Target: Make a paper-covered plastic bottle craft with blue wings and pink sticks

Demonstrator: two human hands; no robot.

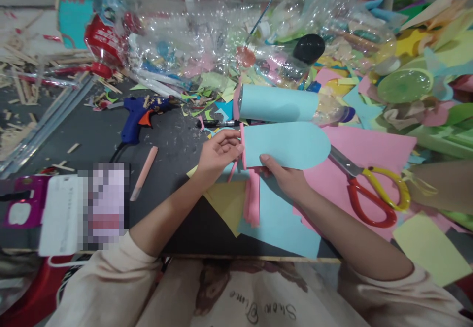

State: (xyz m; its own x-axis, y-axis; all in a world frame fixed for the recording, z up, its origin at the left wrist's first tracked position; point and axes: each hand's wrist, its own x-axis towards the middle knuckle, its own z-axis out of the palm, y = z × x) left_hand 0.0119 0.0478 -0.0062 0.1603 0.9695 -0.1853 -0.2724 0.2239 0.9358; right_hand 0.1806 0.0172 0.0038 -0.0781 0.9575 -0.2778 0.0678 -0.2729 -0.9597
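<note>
My right hand (pixel 283 172) grips a light blue paper piece (pixel 291 142) by its lower edge, thumb on top. One end of the piece is rounded, the other straight. Along the straight end runs a narrow pink paper strip (pixel 243 157), pinched between the fingers of my left hand (pixel 221 149). Whether the strip is stuck to the blue piece I cannot tell. Below lie several pink paper strips (pixel 253 201) on blue and yellow paper. Right of the piece, scissors (pixel 373 194) with red and yellow handles rest on pink paper (pixel 384 147).
Beyond my hands lies a plastic bottle wrapped in blue paper (pixel 281 103). A blue glue gun (pixel 135 120) and a peach marker (pixel 145 172) are on the left, near a phone (pixel 107 204). Clear plastic bottles, wooden sticks and paper scraps crowd the back.
</note>
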